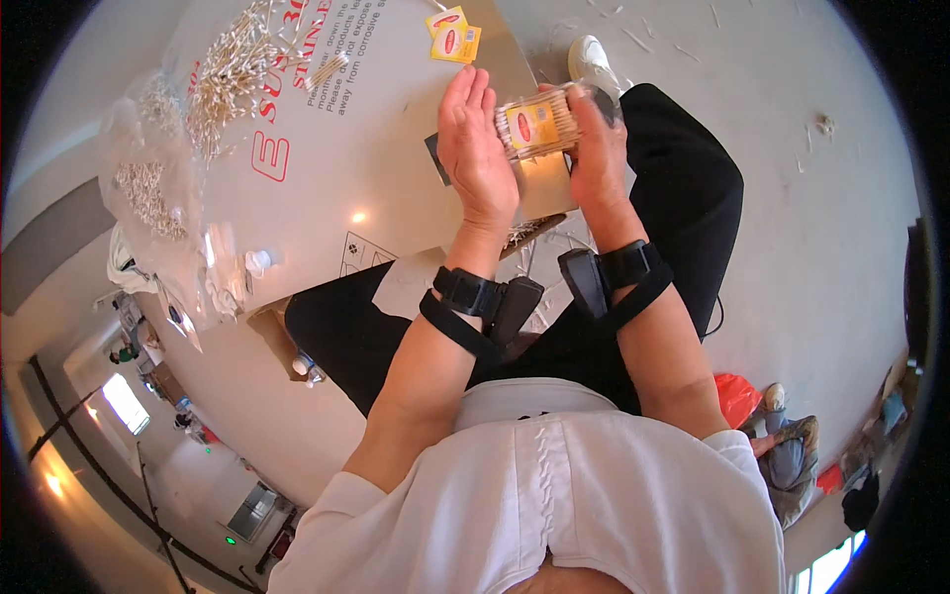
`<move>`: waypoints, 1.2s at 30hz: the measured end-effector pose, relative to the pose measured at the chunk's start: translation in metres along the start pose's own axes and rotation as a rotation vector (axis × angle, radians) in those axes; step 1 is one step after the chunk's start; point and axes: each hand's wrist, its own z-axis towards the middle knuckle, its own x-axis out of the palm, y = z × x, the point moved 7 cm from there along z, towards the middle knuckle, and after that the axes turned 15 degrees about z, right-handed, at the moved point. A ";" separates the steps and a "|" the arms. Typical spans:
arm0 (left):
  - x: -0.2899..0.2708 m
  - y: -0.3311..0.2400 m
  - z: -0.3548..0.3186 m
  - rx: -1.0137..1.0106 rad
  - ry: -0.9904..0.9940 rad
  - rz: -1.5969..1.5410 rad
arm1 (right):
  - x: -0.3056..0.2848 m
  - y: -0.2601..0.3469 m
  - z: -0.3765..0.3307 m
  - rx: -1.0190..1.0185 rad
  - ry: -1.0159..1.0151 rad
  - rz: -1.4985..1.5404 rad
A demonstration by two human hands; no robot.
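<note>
A clear pack of cotton swabs (550, 127) with a yellow and red label is held above the near right edge of a large cardboard box. My right hand (600, 148) is closed around its right end, the thumb lying along the side toward me. At the opposite end, my left hand (477, 148) stands flat with its fingers stretched out, its palm against or very close to the pack. Part of a dark flat object (436, 160) shows behind the left hand on the box top. The right fingers are mostly hidden behind the pack.
Yellow label cards (455, 42) lie on the printed cardboard box (386, 119) beyond my hands. A clear bag (148, 198) and a heap of loose cotton swabs (233, 84) occupy its left side. Stray swabs (638, 38) are scattered on the floor; a person (789, 460) sits at lower right.
</note>
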 end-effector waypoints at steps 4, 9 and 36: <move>-0.018 0.000 -0.004 -0.049 -0.063 -0.082 | -0.013 -0.006 0.017 0.119 -0.094 0.189; -0.061 0.000 -0.021 -0.110 -0.131 -0.094 | -0.027 -0.008 0.027 0.059 -0.129 0.120; -0.260 -0.056 0.167 0.450 -0.112 1.360 | 0.155 -0.087 -0.067 -0.463 0.638 -1.279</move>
